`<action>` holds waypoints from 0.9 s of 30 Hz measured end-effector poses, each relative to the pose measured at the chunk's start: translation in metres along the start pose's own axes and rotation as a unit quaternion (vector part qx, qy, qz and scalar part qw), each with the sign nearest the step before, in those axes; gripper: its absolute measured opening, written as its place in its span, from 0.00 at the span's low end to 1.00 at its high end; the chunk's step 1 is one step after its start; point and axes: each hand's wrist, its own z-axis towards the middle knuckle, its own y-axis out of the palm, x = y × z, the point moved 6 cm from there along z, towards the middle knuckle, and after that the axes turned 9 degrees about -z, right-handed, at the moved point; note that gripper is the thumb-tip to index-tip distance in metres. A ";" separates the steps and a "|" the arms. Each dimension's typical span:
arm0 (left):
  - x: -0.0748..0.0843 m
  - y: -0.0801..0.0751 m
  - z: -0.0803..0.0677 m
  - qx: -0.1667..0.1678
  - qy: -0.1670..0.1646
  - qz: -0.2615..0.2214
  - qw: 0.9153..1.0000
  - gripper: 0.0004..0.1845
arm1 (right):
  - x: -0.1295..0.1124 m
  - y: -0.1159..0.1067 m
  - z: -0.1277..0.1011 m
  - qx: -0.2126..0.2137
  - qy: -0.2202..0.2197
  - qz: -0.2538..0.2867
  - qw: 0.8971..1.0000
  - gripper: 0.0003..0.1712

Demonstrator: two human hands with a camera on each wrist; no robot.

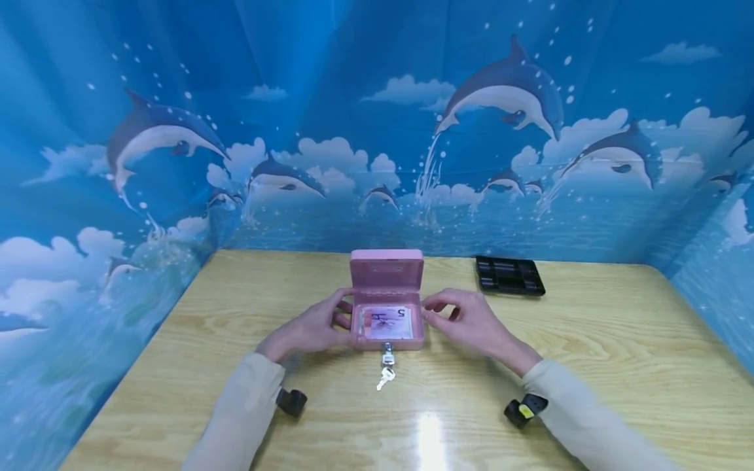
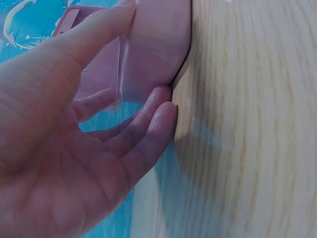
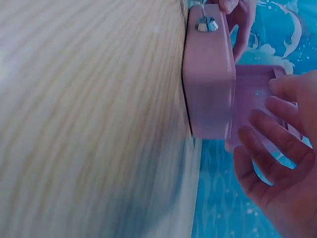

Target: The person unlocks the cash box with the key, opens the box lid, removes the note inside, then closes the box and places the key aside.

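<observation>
A pink metal cash box (image 1: 406,344) stands on the table with its lid (image 1: 386,256) raised at the back. Inside lies a banknote (image 1: 390,322) showing a 5. From the front lock hang keys (image 1: 386,377). My left hand (image 1: 321,325) holds the box's left side; in the left wrist view the thumb is on the upper edge and the fingertips (image 2: 163,115) are low against the wall. On the other side, my right hand (image 1: 468,322) has loosely bent fingers near the box's right rim. The right wrist view shows those fingers (image 3: 272,134) spread and holding nothing.
A black compartment tray (image 1: 511,290) sits at the back right of the wooden table (image 1: 589,366). Behind the table hangs a blue curtain (image 1: 353,85) printed with dolphins. Each wrist wears a small black camera (image 1: 292,402).
</observation>
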 end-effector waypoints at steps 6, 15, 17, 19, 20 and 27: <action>-0.001 0.000 0.000 0.000 0.001 -0.006 1.000 0.52 | -0.016 0.012 0.006 -0.008 -0.012 -0.002 1.000 0.12; 0.001 0.000 0.000 -0.005 0.014 -0.014 1.000 0.52 | -0.018 0.029 0.019 -0.040 -0.011 -0.073 0.996 0.16; 0.000 0.000 0.000 -0.006 0.014 -0.015 1.000 0.52 | -0.018 0.032 0.023 -0.044 -0.017 -0.078 0.996 0.17; -0.001 0.000 0.000 -0.006 0.012 -0.013 1.000 0.52 | -0.016 0.035 0.025 -0.052 -0.017 -0.082 0.995 0.17; -0.001 -0.001 0.000 -0.006 0.013 -0.013 1.000 0.52 | -0.015 0.037 0.026 -0.058 -0.014 -0.083 0.995 0.18; -0.002 -0.002 0.000 -0.003 0.012 -0.007 1.000 0.52 | -0.012 0.042 0.028 -0.073 -0.004 -0.097 0.993 0.19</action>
